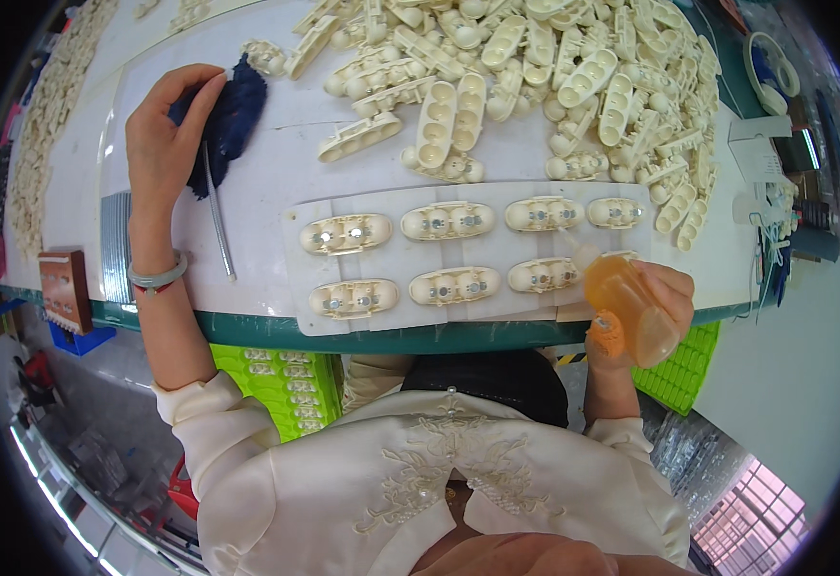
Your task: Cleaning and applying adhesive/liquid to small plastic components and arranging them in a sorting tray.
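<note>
Curving, the right hand (671,292) grips a translucent bottle (621,293).

A brown block (67,291) sits far left, a gridded window (757,514) lower right.

Person's left hand (165,125) at dark blue cloth (239,110), thumb and forefinger together near its upper edge; slim metal rod (218,226) just beside. Right hand (671,293) wrapped around tilted amber squeeze bottle (621,288), nozzle toward white board (496,248). On board: cream oval housings (447,221), four in upper row, three visible in lower, with small shiny inserts. Beyond, on white tabletop (271,240): heap of cream plastic parts (592,77). Below tabletop edge, left: lime-green tray (233,363) holding similar pieces.
</note>
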Action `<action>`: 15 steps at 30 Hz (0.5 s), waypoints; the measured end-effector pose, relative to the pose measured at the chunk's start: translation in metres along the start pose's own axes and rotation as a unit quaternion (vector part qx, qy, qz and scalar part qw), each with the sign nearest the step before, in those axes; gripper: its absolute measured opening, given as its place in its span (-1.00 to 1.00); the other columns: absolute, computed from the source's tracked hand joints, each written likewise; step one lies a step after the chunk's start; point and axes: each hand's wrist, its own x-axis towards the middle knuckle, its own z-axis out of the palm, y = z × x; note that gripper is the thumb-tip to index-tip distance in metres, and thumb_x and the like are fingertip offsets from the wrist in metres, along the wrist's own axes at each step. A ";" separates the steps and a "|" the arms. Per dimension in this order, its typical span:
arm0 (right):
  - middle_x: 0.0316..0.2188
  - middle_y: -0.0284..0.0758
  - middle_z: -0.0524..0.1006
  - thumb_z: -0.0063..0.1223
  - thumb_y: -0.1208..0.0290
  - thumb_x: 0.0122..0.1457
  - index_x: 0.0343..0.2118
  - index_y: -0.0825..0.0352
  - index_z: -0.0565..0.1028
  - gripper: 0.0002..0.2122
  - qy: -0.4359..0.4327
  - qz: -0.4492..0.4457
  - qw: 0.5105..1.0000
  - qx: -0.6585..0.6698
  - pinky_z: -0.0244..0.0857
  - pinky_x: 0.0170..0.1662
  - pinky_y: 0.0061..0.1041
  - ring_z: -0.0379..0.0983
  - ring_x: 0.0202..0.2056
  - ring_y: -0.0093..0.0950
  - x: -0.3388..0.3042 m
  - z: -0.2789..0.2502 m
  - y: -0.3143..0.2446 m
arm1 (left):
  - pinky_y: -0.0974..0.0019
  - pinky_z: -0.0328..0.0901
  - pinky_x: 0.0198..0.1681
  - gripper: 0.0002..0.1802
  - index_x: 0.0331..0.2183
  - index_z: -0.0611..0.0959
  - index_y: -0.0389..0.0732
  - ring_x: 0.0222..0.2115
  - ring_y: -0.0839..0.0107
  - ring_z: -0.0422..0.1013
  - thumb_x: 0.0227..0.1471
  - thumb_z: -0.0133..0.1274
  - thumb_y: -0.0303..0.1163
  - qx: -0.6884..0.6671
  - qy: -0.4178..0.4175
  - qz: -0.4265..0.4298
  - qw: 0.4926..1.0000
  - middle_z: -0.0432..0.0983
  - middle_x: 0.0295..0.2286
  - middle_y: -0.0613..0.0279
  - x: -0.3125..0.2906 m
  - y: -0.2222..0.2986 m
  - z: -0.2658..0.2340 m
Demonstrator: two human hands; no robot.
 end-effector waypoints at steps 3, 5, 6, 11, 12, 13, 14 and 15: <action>-0.29 -0.13 0.39 0.28 0.25 -0.05 -0.20 0.40 0.31 -0.54 -0.043 -0.028 0.999 -0.014 0.39 -0.29 -0.53 0.39 -0.31 -0.42 -0.002 -0.002 0.002 | 0.49 0.27 -0.14 -0.80 -0.26 0.62 -0.27 -0.29 0.52 0.43 0.03 0.08 -0.42 -0.003 -0.008 -0.015 1.000 0.55 -0.33 0.24 0.001 -0.001 0.002; -0.30 -0.13 0.39 0.30 0.26 -0.07 -0.20 0.41 0.32 -0.53 -0.044 -0.021 0.999 -0.014 0.39 -0.28 -0.53 0.39 -0.31 -0.41 -0.001 -0.002 0.002 | 0.49 0.29 -0.18 -0.81 -0.29 0.62 -0.29 -0.33 0.51 0.44 0.02 0.09 -0.42 -0.007 0.003 -0.006 1.000 0.56 -0.36 0.23 0.000 0.000 0.002; -0.30 -0.13 0.40 0.31 0.26 -0.09 -0.20 0.42 0.32 -0.52 -0.047 -0.015 0.999 -0.015 0.39 -0.28 -0.53 0.39 -0.30 -0.41 0.000 -0.001 0.002 | 0.49 0.30 -0.23 -0.82 -0.32 0.62 -0.30 -0.37 0.50 0.45 0.01 0.10 -0.41 -0.013 0.016 0.001 1.000 0.56 -0.40 0.21 0.001 0.001 0.003; -0.28 -0.11 0.42 0.35 0.35 -0.15 -0.19 0.45 0.36 -0.52 -0.047 -0.031 0.998 -0.007 0.38 -0.28 -0.54 0.42 -0.32 -0.39 0.005 0.004 0.005 | 0.49 0.29 -0.22 -0.81 -0.31 0.62 -0.30 -0.37 0.52 0.44 0.01 0.10 -0.41 -0.011 0.012 0.005 1.000 0.56 -0.40 0.22 0.002 0.001 0.005; -0.25 -0.09 0.43 0.39 0.41 -0.20 -0.18 0.46 0.39 -0.49 -0.059 -0.041 0.997 -0.013 0.37 -0.28 -0.55 0.44 -0.33 -0.38 0.005 0.004 0.006 | 0.50 0.29 -0.22 -0.81 -0.31 0.62 -0.29 -0.37 0.52 0.44 0.01 0.10 -0.41 -0.005 0.011 0.001 1.000 0.56 -0.40 0.22 0.001 0.001 0.005; -0.25 -0.09 0.43 0.39 0.41 -0.20 -0.18 0.46 0.39 -0.49 -0.057 -0.040 0.997 -0.014 0.37 -0.28 -0.55 0.44 -0.33 -0.38 0.005 0.003 0.005 | 0.50 0.29 -0.22 -0.81 -0.31 0.62 -0.29 -0.37 0.52 0.44 0.01 0.10 -0.41 -0.005 0.010 0.003 1.000 0.56 -0.40 0.22 0.001 0.000 0.005; -0.29 -0.11 0.42 0.34 0.37 -0.15 -0.21 0.45 0.37 -0.54 -0.052 -0.018 0.998 -0.006 0.37 -0.29 -0.54 0.42 -0.32 -0.39 0.006 0.002 0.004 | 0.49 0.28 -0.18 -0.81 -0.29 0.63 -0.28 -0.32 0.53 0.43 0.03 0.09 -0.41 -0.001 -0.003 -0.013 1.000 0.56 -0.36 0.24 0.001 -0.002 0.004; -0.32 -0.13 0.42 0.30 0.32 -0.09 -0.23 0.43 0.36 -0.57 -0.047 0.004 0.999 0.005 0.37 -0.31 -0.54 0.39 -0.32 -0.40 0.006 0.001 0.003 | 0.48 0.27 -0.14 -0.80 -0.26 0.63 -0.26 -0.28 0.53 0.43 0.04 0.07 -0.41 0.005 -0.015 -0.029 0.999 0.56 -0.32 0.25 0.002 -0.002 0.003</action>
